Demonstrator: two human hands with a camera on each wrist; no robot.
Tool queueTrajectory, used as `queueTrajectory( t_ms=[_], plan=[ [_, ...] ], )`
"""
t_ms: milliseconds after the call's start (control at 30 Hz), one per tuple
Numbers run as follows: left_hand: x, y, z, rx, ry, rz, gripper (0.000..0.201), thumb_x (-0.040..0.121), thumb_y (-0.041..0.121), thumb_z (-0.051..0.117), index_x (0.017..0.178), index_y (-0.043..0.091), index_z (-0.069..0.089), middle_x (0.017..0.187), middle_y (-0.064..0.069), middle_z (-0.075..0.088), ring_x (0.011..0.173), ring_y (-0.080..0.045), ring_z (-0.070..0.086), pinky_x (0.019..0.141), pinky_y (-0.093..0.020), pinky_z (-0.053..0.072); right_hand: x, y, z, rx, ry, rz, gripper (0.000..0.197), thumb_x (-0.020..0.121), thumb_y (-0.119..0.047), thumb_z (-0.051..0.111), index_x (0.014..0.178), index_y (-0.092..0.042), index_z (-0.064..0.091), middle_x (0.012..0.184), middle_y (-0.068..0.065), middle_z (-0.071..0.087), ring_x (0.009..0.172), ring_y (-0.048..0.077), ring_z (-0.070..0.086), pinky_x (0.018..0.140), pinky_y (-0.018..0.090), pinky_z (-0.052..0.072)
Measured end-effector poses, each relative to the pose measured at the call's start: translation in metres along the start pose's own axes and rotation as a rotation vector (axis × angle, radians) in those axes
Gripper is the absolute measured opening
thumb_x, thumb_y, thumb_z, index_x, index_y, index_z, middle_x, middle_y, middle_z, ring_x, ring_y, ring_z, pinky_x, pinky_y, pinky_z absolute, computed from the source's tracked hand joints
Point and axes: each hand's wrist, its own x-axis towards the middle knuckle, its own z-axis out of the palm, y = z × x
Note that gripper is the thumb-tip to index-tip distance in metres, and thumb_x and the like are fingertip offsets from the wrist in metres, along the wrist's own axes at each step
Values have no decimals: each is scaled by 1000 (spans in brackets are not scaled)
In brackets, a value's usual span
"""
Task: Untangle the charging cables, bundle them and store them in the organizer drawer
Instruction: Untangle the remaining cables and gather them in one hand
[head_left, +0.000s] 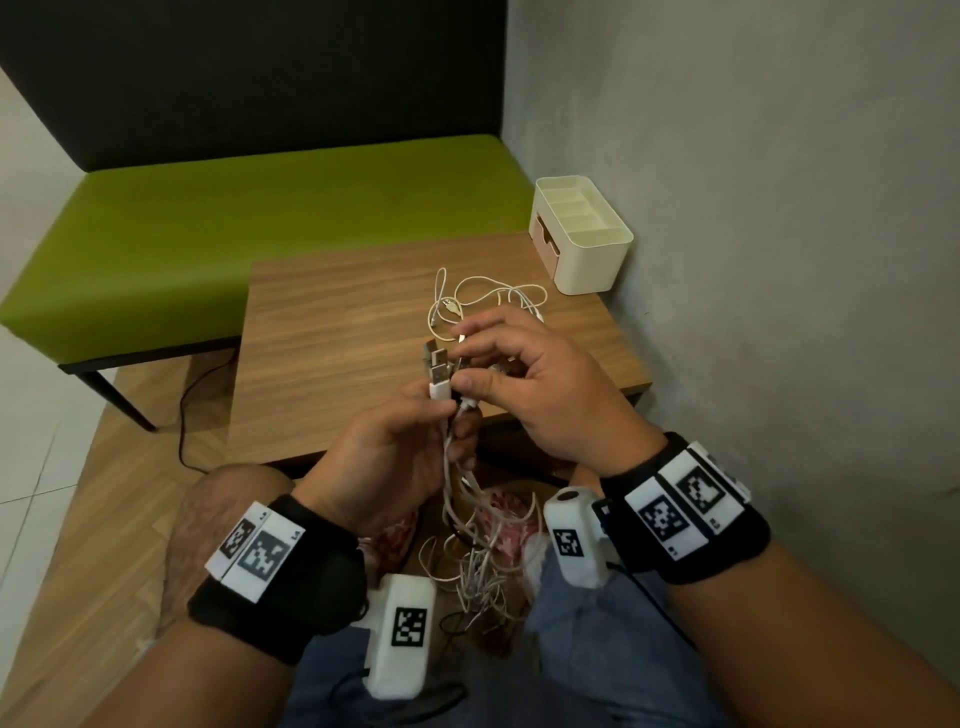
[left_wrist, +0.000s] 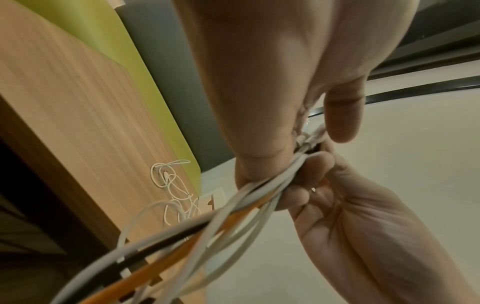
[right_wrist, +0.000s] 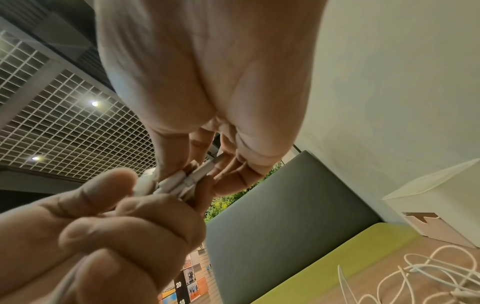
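Here left hand (head_left: 395, 457) grips cables (head_left: 457, 467); right hand (head_left: 540, 379) pinches plugs (head_left: 439, 366)

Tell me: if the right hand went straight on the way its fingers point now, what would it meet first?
The right hand points left, fingertips already on the cable plugs that the left hand grips. Going on, it would press those plugs first; beyond them the way looks open above the table, though depth is uncertain.
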Motion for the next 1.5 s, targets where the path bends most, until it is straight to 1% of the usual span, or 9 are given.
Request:
queueTrajectory(
  t_ms=[233,333,400,633,733,967,1200,1367,1500],
  plan=[
    [3,2,-8,144,98,31,22,90,19,48,109,8,51,75,-3,43,62,-12,42,63,-26,42,2,4,-2,108,71,127,37,89,-24,72,124,-25,63,121,-12,63,104,1,63,87,27,55],
    [6,5,-15,125,127,56,17,89,18,48,103,12,57,76,-3,44,63,-13,43,66,-29,40,4,9,-7,50,97,262,33,89,-36,70,121,-35,62,106,-16,66,81,-4,60,74,17,49],
    [10,7,-18,126,132,60,18,88,18,48,103,10,55,75,-3,44,63,-13,43,65,-28,40,6,11,-6,74,76,303,27,90,-35,68,117,-32,65,95,-11,66,72,-2,62,67,16,48],
    [25,3,-35,219,143,10,19,89,18,51,104,7,53,74,-4,48,63,-15,46,66,-31,38,20,17,1,91,84,260,19,92,-20,68,111,-23,72,85,-4,73,75,6,69,69,21,56],
    [30,1,-38,244,165,18,11,89,17,50,93,11,58,73,-5,48,61,-15,47,63,-29,39,22,19,4,66,36,235,22,93,-23,67,115,-24,73,92,-8,72,82,6,68,76,28,57],
    [36,-5,-33,272,149,66,18,93,22,48,86,18,64,67,-3,50,57,-13,47,57,-24,42,20,15,2,19,48,200,32,89,-23,72,121,-22,70,89,-12,64,80,-4,58,76,11,45],
    [33,-7,-29,426,196,69,20,93,33,49,88,25,67,69,1,50,60,-12,46,61,-28,39,10,6,5,100,151,261,41,85,-27,75,112,-42,47,87,-12,71,75,3,66,77,28,55],
    [25,-9,-26,500,148,48,14,90,42,57,87,34,68,71,0,53,63,-14,50,62,-32,41,7,2,6,163,168,270,40,83,-18,77,104,-39,50,85,-8,73,70,3,67,78,30,57],
    [24,-11,-23,445,176,51,19,93,33,51,100,20,64,72,1,53,64,-13,51,63,-32,40,3,-4,5,191,244,226,36,84,-14,76,102,-34,51,84,-2,72,74,14,69,74,32,59]
  ],
)
